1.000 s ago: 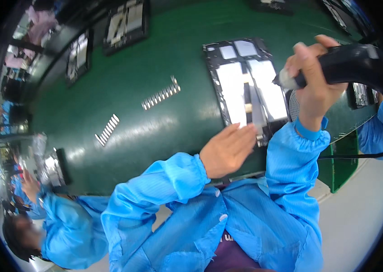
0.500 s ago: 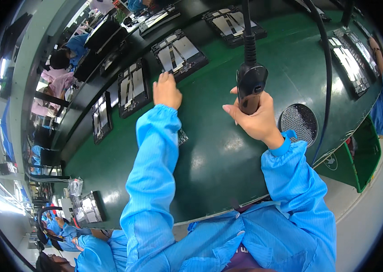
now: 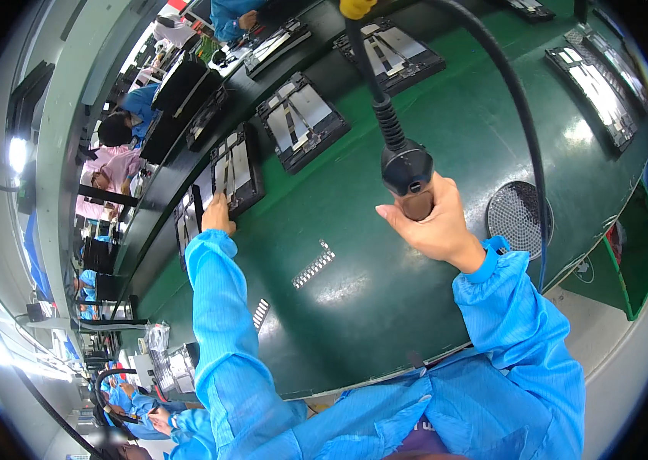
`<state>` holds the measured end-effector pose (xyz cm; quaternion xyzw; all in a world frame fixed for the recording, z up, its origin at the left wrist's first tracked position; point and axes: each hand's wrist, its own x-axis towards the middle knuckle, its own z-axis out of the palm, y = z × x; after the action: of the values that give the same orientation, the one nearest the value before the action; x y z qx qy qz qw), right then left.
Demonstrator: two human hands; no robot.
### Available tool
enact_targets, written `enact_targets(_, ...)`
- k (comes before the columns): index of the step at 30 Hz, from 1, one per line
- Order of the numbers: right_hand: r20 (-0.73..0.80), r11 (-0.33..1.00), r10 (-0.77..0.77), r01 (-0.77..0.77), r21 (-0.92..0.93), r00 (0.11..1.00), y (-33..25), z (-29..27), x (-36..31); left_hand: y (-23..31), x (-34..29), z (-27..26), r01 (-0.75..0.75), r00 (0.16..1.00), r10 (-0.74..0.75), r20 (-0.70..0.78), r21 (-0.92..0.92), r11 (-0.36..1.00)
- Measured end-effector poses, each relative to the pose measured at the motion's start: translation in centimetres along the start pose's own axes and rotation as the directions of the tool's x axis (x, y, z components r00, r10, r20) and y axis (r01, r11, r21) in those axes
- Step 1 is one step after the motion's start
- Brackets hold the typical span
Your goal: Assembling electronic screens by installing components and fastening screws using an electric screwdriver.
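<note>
In my right hand (image 3: 439, 226) I grip a black power screwdriver (image 3: 406, 169), thumb stretched along its side. The tool hangs from a thick black cable, and its tip is hidden below my hand. My left hand (image 3: 218, 215) reaches out to the far left, its fingers closed on the near edge of an opened tablet (image 3: 233, 169) with grey battery cells and dark ribbon strips. Another opened tablet (image 3: 188, 218) lies just left of that hand, partly covered by it. Further right along the row sits a third opened tablet (image 3: 302, 123).
Small label strips (image 3: 314, 265) lie on the green tabletop (image 3: 385, 307). A round perforated dish (image 3: 520, 218) stands right of the screwdriver, near a dangling cable (image 3: 527, 130). More opened devices (image 3: 592, 96) lie at the far right, above a green bin (image 3: 630, 268). Co-workers sit beyond the bench.
My left hand has moved left and nearer, from the third tablet to the one beside it. The screwdriver in my right hand sits slightly lower. The view has shifted, and label strips now show.
</note>
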<state>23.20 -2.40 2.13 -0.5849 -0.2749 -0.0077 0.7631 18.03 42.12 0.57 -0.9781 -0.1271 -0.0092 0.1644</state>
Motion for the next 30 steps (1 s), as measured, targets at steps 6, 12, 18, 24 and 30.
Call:
enact_targets(6, 0.006, 0.996, 0.077, -0.077, -0.051, 0.997, 0.7, -0.4, 0.3, 2.6, -0.2, -1.9, 0.216, 0.879, -0.263, -0.397, -0.161, 0.963)
enact_targets(12, -0.063, 0.997, 0.039, -0.043, -0.062, 0.997, 0.7, -0.5, 0.4, 2.9, -3.5, -7.5, 0.148, 0.605, -0.3, -0.738, -0.266, 0.952)
enact_targets(18, -0.001, 0.996, 0.073, -0.073, -0.043, 0.997, -0.3, -0.3, 0.3, 6.9, -11.0, -14.6, -0.064, 0.507, -0.283, -0.814, -0.363, 0.93)
enact_targets(24, -0.146, 0.996, 0.03, -0.041, -0.078, 0.989, -1.0, -2.4, 0.7, 16.6, -14.0, -15.7, -0.409, 0.555, 0.033, -0.831, -0.238, 0.881)
enact_targets(30, -0.301, 0.992, -0.091, 0.06, -0.111, 0.949, -4.0, -7.9, 1.4, 23.4, -19.4, -13.5, -0.529, 0.762, 0.265, -0.591, -0.331, 0.781)
